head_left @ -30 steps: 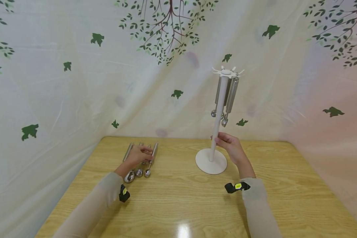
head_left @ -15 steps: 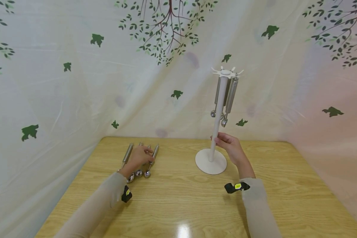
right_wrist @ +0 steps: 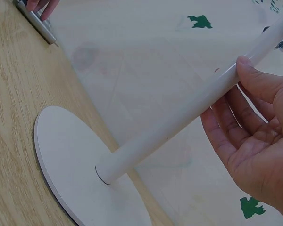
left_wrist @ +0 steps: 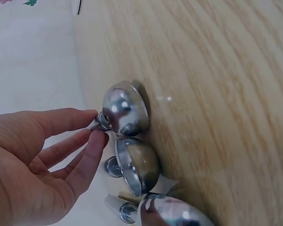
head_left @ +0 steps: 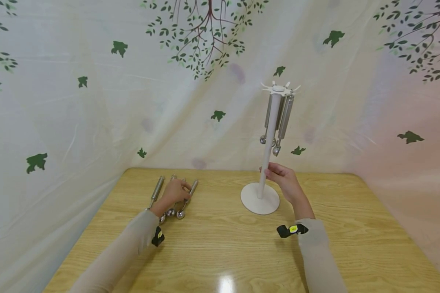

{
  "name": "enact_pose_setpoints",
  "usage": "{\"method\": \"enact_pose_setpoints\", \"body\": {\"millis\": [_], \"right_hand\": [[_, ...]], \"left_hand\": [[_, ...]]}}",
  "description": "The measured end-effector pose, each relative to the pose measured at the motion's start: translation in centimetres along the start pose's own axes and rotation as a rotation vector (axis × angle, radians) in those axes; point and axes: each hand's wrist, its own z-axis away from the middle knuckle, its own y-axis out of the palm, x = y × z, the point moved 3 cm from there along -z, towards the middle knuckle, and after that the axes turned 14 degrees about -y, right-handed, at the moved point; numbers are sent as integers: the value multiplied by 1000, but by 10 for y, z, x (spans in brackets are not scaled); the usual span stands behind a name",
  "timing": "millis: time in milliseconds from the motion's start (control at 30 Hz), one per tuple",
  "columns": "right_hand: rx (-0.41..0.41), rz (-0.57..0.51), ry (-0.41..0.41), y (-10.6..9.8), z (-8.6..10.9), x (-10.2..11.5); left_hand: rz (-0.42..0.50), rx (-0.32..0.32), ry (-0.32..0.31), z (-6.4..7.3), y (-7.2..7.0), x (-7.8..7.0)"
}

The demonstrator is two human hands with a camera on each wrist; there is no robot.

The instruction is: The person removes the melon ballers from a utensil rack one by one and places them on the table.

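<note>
My left hand [head_left: 174,193] pinches the rightmost of several shiny metal scoops lying side by side on the left of the table. In the left wrist view, thumb and index finger meet on the handle of this scoop [left_wrist: 125,107], just behind its round bowl. Beside it lie a second round-bowled scoop [left_wrist: 142,165] and one with a longer bowl [left_wrist: 172,211]. My right hand [head_left: 285,182] grips the lower post of a white stand [head_left: 267,165], fingers behind and thumb in front. From the hooks at the stand's top hang several scoops [head_left: 287,118], partly hidden by the post.
The stand's round white base [head_left: 251,199] rests on the wooden table [head_left: 220,244], right of the loose scoops. Another scoop [head_left: 157,189] lies left of my left hand. A light curtain [head_left: 183,134] with leaf prints hangs behind the table's back edge.
My left hand has shifted slightly right, and the rightmost scoop's handle has moved right with it, away from the others. My right hand and the stand have stayed in place.
</note>
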Motion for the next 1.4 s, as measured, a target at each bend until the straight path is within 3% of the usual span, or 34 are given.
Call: {"method": "enact_pose_setpoints", "body": {"millis": [233, 633, 1000, 1200, 1400], "right_hand": [[7, 10, 16, -1, 0, -1], [8, 1, 13, 0, 0, 0], [5, -9, 1, 1, 1, 1], [5, -4, -1, 1, 2, 3], [2, -8, 4, 1, 1, 3]], "left_hand": [[-31, 46, -38, -2, -2, 2], [110, 85, -103, -4, -4, 9], [138, 77, -94, -2, -5, 10], [175, 130, -93, -1, -7, 10], [190, 175, -4, -2, -11, 9]]}}
